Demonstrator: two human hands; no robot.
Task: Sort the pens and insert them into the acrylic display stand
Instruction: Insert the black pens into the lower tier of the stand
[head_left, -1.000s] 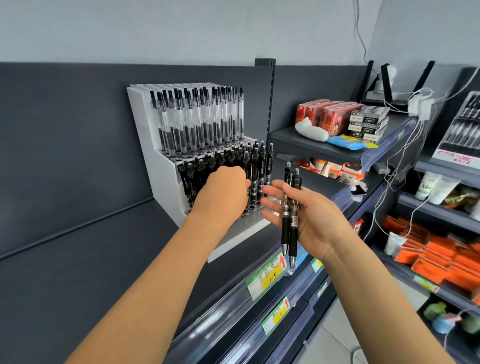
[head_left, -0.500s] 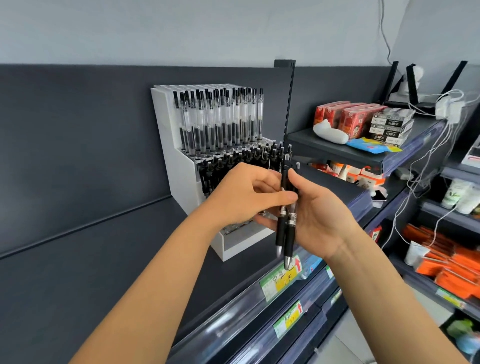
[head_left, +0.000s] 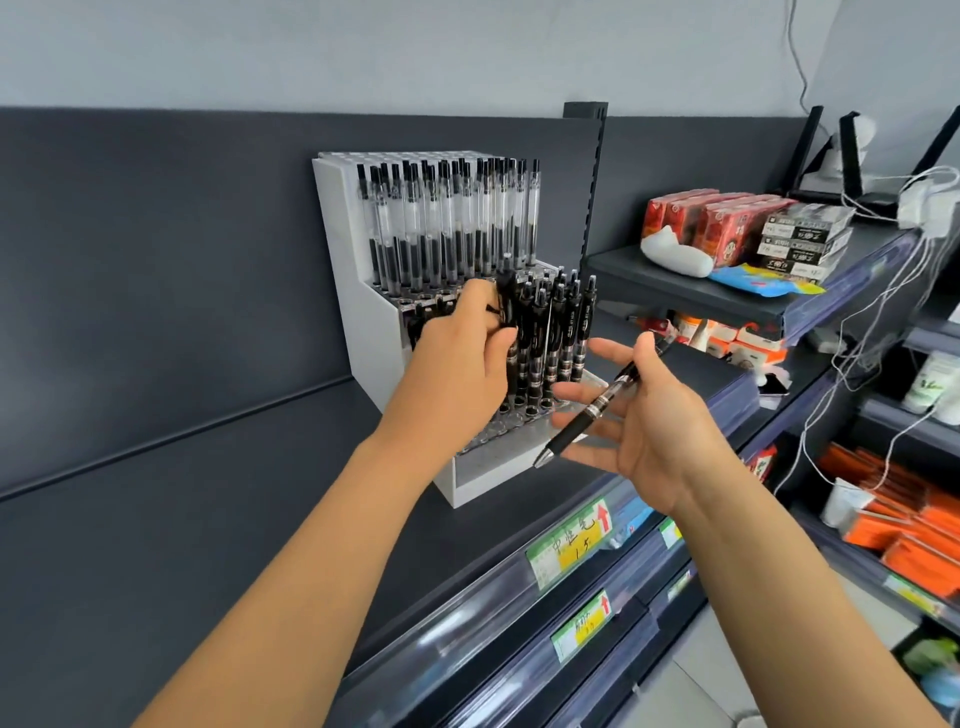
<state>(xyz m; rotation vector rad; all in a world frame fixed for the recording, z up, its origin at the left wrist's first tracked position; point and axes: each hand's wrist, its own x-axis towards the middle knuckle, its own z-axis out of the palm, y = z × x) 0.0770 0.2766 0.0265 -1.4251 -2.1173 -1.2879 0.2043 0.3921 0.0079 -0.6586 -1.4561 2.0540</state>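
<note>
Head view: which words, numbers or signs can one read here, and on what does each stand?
"中性笔" and "1.5", handwritten, beside a red up arrow: upper price tag.
Lower price tag: red up arrow; handwriting too blurred to read.
Black pens in the display stand: print too small to read.
Black boxes and red boxes on the right shelf: print too blurred to read.

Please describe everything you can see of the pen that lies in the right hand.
The slim black click pen has a clear middle barrel, a silver ring, a dark rubbery front section and a silver tip. It lies slanted, tip down-left, across the fingers of the right hand, held by its thumb.
</note>
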